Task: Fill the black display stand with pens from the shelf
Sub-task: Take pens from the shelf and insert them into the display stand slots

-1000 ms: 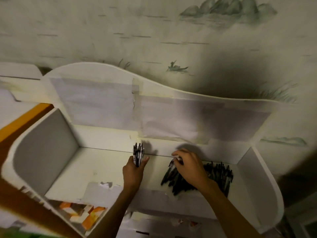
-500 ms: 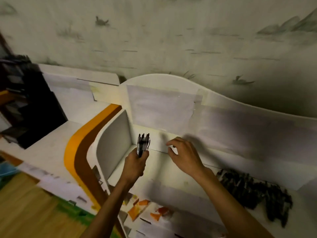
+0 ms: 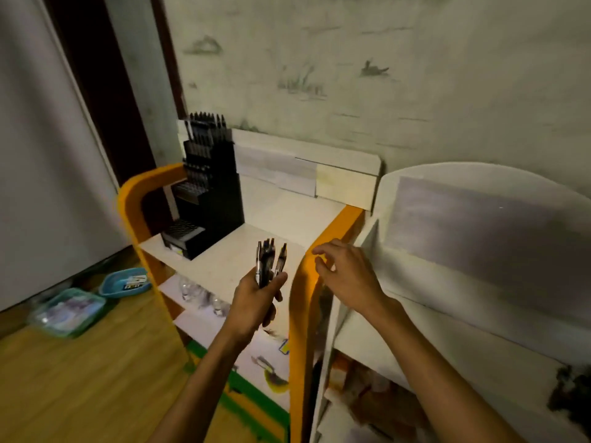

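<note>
the left hand (image 3: 256,302) has its fingers curled round a bunch of pens (image 3: 268,262), gripping them at the lower barrels; the pens stand nearly upright, tips fanned slightly above the fist. the right hand (image 3: 348,273) holds nothing, its fingers loosely bent and spread, hovering just above the orange edge (image 3: 335,231) at the right side of the counter (image 3: 256,225).

the black display stand (image 3: 208,193) sits at the back left corner of the counter, against the wall. it is stepped in tiers: the upper tiers carry rows of upright dark pens (image 3: 204,129), while the lowest front tier shows a grid of holes whose contents cannot be told. the held bunch is near the counter's front edge, well apart from the stand.

on the floor at left lie a teal tray (image 3: 68,311) and a blue dish (image 3: 124,282); their contents are blurred. a dark pile of pens (image 3: 572,391) lies on the white shelf (image 3: 447,343) at the far right edge.

compared with half a second ago, the view has swung left: the stand now sits near centre, the pile has slid to the right edge, and the right hand has moved from the white shelf to the orange edge. the left hand keeps its grip.
</note>
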Tool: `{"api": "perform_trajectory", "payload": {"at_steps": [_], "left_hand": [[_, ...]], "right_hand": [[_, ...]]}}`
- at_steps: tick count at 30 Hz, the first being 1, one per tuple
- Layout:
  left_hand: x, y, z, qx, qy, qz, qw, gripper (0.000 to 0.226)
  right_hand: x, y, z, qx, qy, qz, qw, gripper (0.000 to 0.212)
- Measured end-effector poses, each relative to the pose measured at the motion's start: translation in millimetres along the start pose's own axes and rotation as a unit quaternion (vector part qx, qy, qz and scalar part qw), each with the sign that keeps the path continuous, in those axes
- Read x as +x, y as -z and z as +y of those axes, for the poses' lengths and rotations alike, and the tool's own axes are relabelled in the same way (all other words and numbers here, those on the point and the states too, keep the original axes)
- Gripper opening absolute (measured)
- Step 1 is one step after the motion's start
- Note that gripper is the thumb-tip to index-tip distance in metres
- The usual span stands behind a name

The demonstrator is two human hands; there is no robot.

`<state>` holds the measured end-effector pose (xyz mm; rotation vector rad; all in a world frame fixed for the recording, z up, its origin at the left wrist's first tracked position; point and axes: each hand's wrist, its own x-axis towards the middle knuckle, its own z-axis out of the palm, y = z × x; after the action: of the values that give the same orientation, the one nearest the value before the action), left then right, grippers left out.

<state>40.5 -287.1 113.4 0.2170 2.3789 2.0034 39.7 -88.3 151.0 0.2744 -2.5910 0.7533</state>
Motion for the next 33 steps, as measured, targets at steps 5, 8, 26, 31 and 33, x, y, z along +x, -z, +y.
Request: {"api": "perform_trajectory", "payload": {"at_steps": [5,8,26,31,33], "left_hand": [[7,95,-5,-0.008,0.004,0.061,0.998,0.027],[18,142,-13,-0.025,0.004,0.085,0.996,0.025],[200,337,-59,-0.068,0.023,0.038,0.997,0.02],[267,378,-66,-0.059,0.001,-0.01,0.998,0.017],[283,386,-66,-0.064,-0.012,-0.022,0.998,0.019]], "right_hand": [[37,-59,-59,0.024,0.008,-0.019,0.999,0.021],[57,-92,-84,0.008,0.014,-0.042,0.999,0.023],[242,-275,-161,0.034,0.034,-0.052,0.997,0.019],[307,-306,-167,0.032,0.009,-0.025,0.999,0.021],[319,-311,-168,0.033,-0.006,-0.024,0.999,0.022]]}}
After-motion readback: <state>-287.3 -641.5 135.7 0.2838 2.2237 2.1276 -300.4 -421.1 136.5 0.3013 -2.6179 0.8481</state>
